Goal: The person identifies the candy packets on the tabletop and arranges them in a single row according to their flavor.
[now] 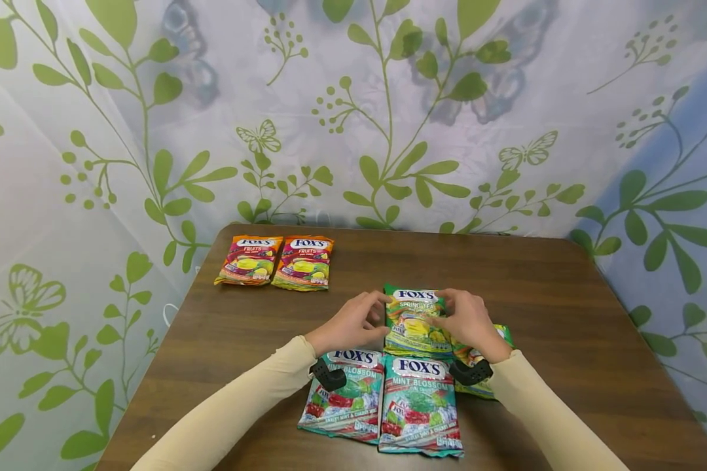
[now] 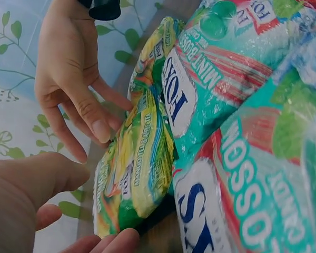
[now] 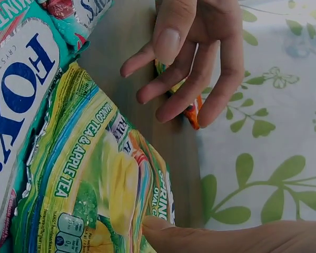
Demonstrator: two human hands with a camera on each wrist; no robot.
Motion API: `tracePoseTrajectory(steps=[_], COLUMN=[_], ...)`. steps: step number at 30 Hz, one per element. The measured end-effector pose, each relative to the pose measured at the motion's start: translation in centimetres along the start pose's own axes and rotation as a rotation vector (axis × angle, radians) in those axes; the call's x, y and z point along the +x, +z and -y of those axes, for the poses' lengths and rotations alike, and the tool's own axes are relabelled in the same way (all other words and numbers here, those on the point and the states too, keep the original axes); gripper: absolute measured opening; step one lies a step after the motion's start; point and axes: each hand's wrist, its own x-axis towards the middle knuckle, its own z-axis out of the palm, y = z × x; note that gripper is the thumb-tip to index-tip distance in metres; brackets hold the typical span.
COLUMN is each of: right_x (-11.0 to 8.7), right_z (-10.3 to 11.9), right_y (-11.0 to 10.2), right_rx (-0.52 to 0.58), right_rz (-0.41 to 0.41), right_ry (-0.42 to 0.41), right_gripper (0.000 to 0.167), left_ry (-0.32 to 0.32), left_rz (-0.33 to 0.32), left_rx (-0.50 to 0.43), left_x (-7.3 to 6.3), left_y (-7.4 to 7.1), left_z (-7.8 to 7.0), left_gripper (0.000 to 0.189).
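Note:
A green and yellow Fox's Spring Tea candy bag (image 1: 415, 327) lies face up on the table between the two hands. My left hand (image 1: 353, 322) is at its left edge, fingers loosely bent; the right wrist view shows a gap between those fingers and the bag. On the other side, my right hand (image 1: 468, 318) has its thumb touching the bag's front, its other fingers extended and relaxed along the right edge. A second Spring Tea bag (image 1: 502, 335) sits partly hidden under the right hand and wrist. Two teal Mint Blossom bags, one left (image 1: 353, 409) and one right (image 1: 421, 412), lie side by side nearer the body.
Two orange and purple Fox's Fruits bags, one left (image 1: 250, 261) and one right (image 1: 303, 263), lie side by side at the table's far left. The brown wooden table (image 1: 530, 275) ends at a leaf-patterned curtain (image 1: 342, 131).

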Motion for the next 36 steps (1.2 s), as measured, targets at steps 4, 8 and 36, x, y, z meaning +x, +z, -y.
tracePoseTrajectory(steps=[4, 8, 36], right_x=[0.1, 0.3, 0.6], right_z=[-0.3, -0.5, -1.1], right_y=[-0.1, -0.1, 0.1], right_rx=[0.025, 0.089, 0.244], right_rz=[0.029, 0.063, 0.142], right_ry=[0.023, 0.048, 0.071], right_gripper=[0.064, 0.062, 0.065], left_ry=[-0.047, -0.090, -0.174], left_rz=[0.013, 0.017, -0.034], left_rx=[-0.005, 0.004, 0.004], left_x=[0.4, 0.7, 2.3], left_y=[0.4, 0.7, 2.3], left_z=[0.1, 0.1, 1.2], left_gripper=[0.059, 0.057, 0.052])
